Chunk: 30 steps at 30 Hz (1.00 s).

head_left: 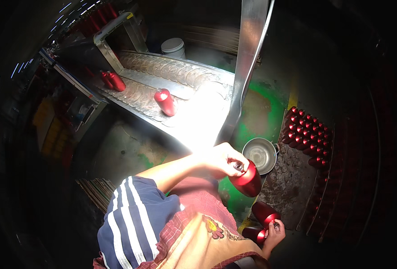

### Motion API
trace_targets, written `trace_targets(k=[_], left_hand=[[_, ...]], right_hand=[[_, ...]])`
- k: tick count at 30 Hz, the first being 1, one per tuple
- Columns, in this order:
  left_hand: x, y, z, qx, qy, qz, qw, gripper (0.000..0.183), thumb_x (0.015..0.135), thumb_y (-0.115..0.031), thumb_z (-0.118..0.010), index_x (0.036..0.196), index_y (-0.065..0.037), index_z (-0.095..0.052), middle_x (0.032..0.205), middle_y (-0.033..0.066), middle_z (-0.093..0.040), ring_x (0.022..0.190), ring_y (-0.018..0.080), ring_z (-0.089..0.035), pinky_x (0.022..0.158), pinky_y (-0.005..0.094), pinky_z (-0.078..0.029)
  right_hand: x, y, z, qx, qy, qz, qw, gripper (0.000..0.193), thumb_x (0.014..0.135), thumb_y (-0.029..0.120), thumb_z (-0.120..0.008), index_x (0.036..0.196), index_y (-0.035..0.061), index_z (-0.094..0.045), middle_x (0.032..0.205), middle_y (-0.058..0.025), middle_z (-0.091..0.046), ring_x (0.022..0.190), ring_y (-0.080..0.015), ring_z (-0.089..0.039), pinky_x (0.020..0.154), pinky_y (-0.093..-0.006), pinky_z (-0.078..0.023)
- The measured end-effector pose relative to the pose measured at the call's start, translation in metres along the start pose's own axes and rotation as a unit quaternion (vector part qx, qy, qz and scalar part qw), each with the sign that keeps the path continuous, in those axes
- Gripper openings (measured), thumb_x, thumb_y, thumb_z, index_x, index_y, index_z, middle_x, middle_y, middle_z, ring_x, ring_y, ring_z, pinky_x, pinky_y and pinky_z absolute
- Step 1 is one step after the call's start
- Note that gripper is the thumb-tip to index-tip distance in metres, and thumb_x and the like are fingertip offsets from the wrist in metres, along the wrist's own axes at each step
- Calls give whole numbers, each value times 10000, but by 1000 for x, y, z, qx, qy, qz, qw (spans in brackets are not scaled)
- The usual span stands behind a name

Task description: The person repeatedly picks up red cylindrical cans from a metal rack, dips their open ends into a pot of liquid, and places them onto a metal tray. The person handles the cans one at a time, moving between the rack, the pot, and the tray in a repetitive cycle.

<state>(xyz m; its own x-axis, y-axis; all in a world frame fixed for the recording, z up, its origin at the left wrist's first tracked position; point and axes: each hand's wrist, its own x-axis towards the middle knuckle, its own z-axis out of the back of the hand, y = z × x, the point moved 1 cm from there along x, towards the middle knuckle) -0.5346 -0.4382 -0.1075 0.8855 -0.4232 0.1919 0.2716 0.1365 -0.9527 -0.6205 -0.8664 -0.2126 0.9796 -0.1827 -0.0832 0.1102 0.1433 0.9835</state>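
Two bottles (264, 212) in right fingers (279, 226); left fingers (239, 157) curled round third bottle (248, 183).

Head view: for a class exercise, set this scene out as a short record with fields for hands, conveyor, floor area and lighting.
Left hand: grips a red bottle by its neck end
Right hand: fingers at the neck ends of two red bottles
Conveyor: one bottle nearer, a pair farther off
Right side: pan beside rows of bottles
Behind conveyor: white bucket
Lighting: glare hides the conveyor's near end; outer edges too dark to read
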Motion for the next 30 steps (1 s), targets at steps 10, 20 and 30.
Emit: trace_targets(k=[10,20,30], left_hand=[[-101,-31,85,-30,-357,141,923,135,802,-20,-741,931,-30,-704,783,-29,-644,700,24,-538,632,199,-430],[56,-56,120,158,-325,20,932,189,753,-140,-735,934,-89,-742,675,-46,-587,634,50,-515,607,205,-408],[66,66,140,37,-185,189,964,220,801,-81,-705,1003,3,-726,636,29,-609,452,69,-467,427,237,-353]], right_hand=[[39,107,-22,-224,204,209,930,146,809,26,-736,953,14,-717,896,-90,-710,704,-150,-636,637,-289,-508],[141,250,46,-189,140,316,919,210,827,-32,-676,1031,5,-643,753,-27,-609,480,-45,-443,463,-193,-330],[123,324,-179,-100,303,146,937,181,843,-6,-720,1020,24,-695,657,66,-534,518,-3,-418,466,-183,-306]])
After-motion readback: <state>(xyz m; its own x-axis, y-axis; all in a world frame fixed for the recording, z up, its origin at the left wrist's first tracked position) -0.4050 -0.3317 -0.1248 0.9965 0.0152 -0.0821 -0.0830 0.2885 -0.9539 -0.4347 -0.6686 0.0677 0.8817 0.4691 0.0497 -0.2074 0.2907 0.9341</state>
